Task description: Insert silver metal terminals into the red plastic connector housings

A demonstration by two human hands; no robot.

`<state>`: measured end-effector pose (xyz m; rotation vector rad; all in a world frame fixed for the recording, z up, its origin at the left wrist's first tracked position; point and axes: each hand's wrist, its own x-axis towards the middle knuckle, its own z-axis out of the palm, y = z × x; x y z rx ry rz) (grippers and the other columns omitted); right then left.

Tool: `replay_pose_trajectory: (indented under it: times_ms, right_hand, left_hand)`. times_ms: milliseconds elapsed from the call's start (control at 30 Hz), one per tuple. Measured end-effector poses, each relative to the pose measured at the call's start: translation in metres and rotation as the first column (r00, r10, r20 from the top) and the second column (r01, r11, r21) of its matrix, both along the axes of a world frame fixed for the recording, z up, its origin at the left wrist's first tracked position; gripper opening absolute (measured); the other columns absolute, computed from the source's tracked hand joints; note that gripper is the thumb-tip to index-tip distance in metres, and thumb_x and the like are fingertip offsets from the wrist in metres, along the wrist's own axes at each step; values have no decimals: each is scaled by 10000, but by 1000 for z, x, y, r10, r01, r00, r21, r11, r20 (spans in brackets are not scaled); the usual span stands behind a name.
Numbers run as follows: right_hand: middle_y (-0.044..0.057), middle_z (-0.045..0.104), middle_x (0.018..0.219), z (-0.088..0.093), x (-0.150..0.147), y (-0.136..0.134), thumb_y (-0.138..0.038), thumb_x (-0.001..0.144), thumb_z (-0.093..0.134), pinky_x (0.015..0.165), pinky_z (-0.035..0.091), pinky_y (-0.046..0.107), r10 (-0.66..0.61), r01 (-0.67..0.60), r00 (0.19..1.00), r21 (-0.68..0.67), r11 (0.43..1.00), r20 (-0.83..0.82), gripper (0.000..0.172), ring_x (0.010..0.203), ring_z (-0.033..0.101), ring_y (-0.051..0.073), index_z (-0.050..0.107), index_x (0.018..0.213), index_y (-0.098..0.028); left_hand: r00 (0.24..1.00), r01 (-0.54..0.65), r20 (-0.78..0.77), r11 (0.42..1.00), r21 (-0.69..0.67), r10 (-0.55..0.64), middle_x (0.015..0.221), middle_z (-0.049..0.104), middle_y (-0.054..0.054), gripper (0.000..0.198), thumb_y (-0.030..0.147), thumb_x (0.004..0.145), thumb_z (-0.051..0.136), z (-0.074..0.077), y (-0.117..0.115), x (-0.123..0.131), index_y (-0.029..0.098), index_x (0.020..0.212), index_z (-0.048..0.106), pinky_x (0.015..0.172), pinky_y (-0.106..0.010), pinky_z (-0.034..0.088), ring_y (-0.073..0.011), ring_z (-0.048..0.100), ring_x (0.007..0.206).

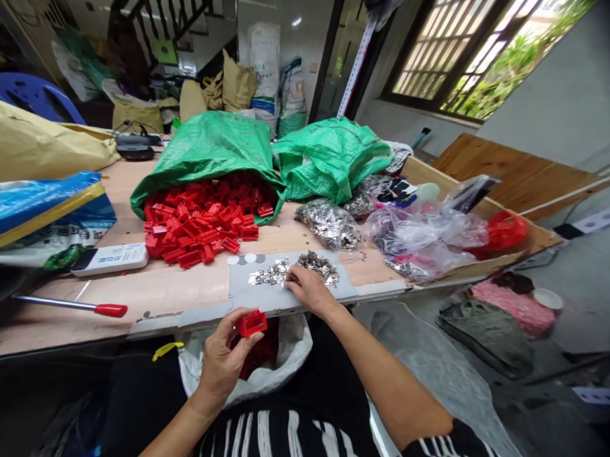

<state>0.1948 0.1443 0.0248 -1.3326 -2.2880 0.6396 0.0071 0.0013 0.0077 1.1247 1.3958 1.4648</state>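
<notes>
- My L hand (224, 354) pinches a red plastic pc (253, 323) btwn thumb & fingers, above the open white sack (297, 348).
- My R hand (310, 292): fingers curled down at the small silver bits (269, 274) on the grey sheet (241, 297); can't tell if I've got one.
- Loose red pcs (198, 221) spill from a green bag (215, 142).
</notes>
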Motion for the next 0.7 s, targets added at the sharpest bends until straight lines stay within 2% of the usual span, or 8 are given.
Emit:
replay_pose_trajectory:
  times_ms: [133, 267, 400, 567, 700]
  right_hand:
    - [13, 614, 846, -2, 3, -1, -135, 835, 535, 725, 375, 248, -21, 23, 998, 26, 999, -67, 83, 789, 544, 148, 567, 891, -186]
    - [27, 628, 842, -3, 8, -3, -139, 860, 490, 730, 390, 251, -78, 83, 990, 32, 996, -115, 92, 797, 559, 151, 561, 823, -183]
    - [23, 636, 827, -5, 13, -9, -159, 869, 484, 711, 405, 253, -133, 136, 982, 15, 991, -138, 76, 774, 573, 153, 555, 857, -184]
    - [52, 621, 960, -7, 13, -18, -98, 866, 461, 821, 414, 277, -102, 106, 992, 61, 992, -68, 182, 905, 573, 167, 569, 983, -185]
    - [58, 592, 961, -6, 8, -22, -99, 902, 423, 862, 412, 287, -125, 127, 992, 65, 990, -33, 189, 927, 561, 168, 579, 966, -184]
  left_hand:
    - [997, 29, 69, 999, -14, -28, 1034, 734, -70, 370, 301, 697, 749, -2, 1, 1, 214, 1043, 652, 841, -303, 531, -230, 692, 943]
    - [991, -19, 134, 999, -32, 23, 947, 732, -62, 387, 336, 688, 751, -2, 8, 1, 196, 1028, 631, 783, -303, 552, -212, 697, 853]
    - [984, -39, 170, 997, -61, 48, 885, 733, -42, 394, 353, 681, 755, -2, 11, 1, 191, 1015, 622, 722, -277, 561, -183, 691, 778]
    - [977, -24, 209, 993, -117, 48, 895, 745, -47, 441, 378, 652, 774, -5, 7, 0, 187, 1020, 622, 711, -280, 576, -197, 704, 785]
    - [968, -15, 245, 986, -163, 55, 878, 759, -40, 496, 392, 612, 803, -5, 5, -2, 190, 1024, 616, 703, -258, 583, -198, 714, 783]
